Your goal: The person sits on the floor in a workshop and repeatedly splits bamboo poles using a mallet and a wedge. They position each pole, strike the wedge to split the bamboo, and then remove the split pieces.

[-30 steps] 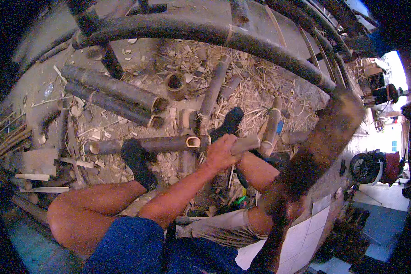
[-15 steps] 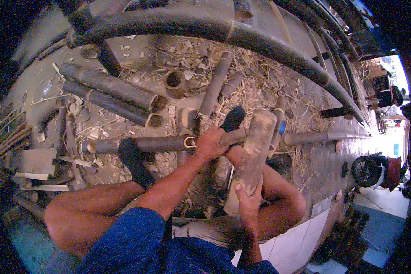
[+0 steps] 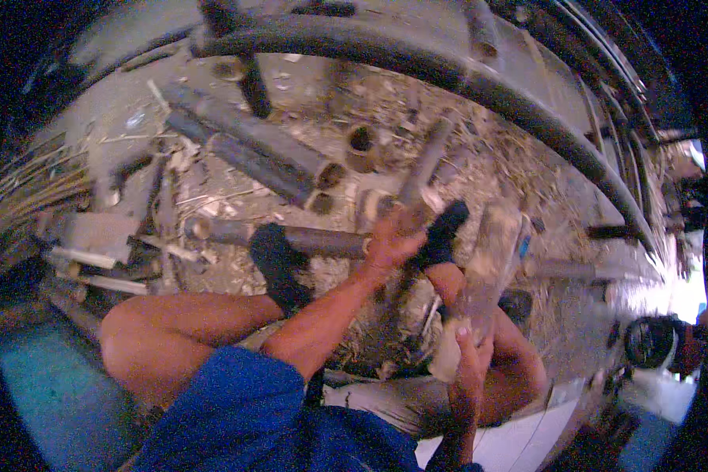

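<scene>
My left hand is closed round a short brown length of bamboo in front of me; motion blur softens its outline. In my right hand is a long, thick wooden block, pale and worn, slanting up and away over my right leg. My thumb lies along its near end, and the fingers go round its side. A bamboo pole lies crosswise on the floor just left of my left hand. My dark-covered foot sits between the left hand and the block.
A large dark bamboo pole spans the far side. Two thick bamboo tubes lie at the left, beside an upright hollow piece. Shavings cover the floor. Boards are stacked at left; a wheel shows at right.
The view has shifted, so the scene sits further right. The bamboo in my left hand now points more away from me. My right hand still holds the wooden block.
</scene>
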A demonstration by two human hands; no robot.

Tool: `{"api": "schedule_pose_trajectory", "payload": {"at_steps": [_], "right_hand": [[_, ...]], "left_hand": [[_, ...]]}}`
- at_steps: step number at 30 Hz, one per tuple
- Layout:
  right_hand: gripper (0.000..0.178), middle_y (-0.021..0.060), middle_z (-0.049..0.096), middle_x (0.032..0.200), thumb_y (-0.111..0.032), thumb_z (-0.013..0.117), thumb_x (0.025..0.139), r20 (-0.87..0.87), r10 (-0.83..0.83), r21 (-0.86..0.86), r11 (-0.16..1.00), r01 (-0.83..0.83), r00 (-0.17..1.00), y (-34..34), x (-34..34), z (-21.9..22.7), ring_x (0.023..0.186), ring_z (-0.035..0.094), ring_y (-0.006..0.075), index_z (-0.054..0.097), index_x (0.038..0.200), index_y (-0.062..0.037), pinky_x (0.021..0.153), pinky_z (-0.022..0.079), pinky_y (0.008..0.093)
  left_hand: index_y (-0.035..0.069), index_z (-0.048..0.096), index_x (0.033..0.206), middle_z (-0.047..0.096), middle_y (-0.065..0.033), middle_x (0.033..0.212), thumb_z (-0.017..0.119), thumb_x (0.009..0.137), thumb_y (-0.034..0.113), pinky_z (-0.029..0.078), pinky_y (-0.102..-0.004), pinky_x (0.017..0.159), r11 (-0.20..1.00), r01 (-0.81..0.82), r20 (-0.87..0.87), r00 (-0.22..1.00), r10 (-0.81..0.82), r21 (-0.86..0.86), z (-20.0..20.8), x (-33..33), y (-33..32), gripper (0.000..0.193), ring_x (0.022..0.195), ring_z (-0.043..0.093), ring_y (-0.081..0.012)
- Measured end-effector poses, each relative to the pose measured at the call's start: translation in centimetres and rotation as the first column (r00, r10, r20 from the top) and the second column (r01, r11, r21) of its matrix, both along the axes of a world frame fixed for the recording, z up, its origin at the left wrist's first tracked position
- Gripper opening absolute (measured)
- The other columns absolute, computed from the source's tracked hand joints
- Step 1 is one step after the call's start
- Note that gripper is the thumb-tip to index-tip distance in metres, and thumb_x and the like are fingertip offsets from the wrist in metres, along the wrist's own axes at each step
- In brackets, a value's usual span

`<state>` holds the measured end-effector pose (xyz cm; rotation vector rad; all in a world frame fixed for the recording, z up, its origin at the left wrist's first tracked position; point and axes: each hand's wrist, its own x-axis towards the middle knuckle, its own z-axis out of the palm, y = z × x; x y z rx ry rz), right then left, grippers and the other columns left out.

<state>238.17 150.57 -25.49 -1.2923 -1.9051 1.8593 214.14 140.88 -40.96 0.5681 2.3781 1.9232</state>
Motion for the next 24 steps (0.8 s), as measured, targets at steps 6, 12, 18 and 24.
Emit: {"api": "schedule_pose_trajectory", "payload": {"at_steps": [6,12,18,24], "right_hand": [[0.097,0.0199,0.052,0.144,-0.029,0.083,0.080,0.007,0.214,0.084,0.973,-0.214,0.977,-1.5,-4.5,2.0,0.133,0.050,0.0313,0.028,0.155,0.0004,0.112,0.039,0.0387],[0.093,0.0178,0.048,0.147,-0.022,0.077,0.082,-0.012,0.525,0.246,0.827,-0.506,0.851,-3.9,-9.0,5.3,0.135,0.047,0.0265,0.025,0.155,0.0012,0.113,0.036,0.0366],[0.103,0.0220,0.047,0.149,-0.019,0.080,0.077,0.053,0.657,0.363,0.689,-0.627,0.752,-4.5,-13.3,10.4,0.135,0.049,0.0294,0.019,0.157,0.0019,0.112,0.038,0.0383],[0.101,0.0221,0.063,0.110,-0.030,0.079,0.077,0.470,0.778,0.643,0.023,-0.765,0.418,-4.7,-19.0,12.3,0.099,0.068,0.0398,0.023,0.159,-0.0191,0.084,0.056,0.0456]], "left_hand": [[-0.002,0.061,0.117,0.070,-0.0109,0.106,0.078,0.082,0.024,0.051,-0.0373,0.088,0.865,-0.441,0.312,0.878,0.362,0.239,3.6,-3.7,-5.6,0.046,0.095,0.066,-0.0247],[0.003,0.063,0.110,0.065,-0.0032,0.099,0.077,0.084,0.024,0.048,-0.0338,0.081,0.644,-0.614,0.651,0.723,0.229,0.456,2.1,-1.5,-7.9,0.036,0.087,0.060,-0.0176],[0.002,0.064,0.110,0.068,-0.0060,0.104,0.078,0.084,0.024,0.048,-0.0348,0.085,0.805,-0.588,0.640,0.648,0.413,0.076,1.4,-0.5,-8.0,0.037,0.092,0.063,-0.0193],[-0.001,0.059,0.123,0.067,-0.0114,0.120,0.072,0.088,0.017,0.048,-0.0388,0.097,0.373,-0.662,0.755,0.615,-0.227,0.650,-3.9,-0.7,-7.5,0.042,0.108,0.064,-0.0240]]}}
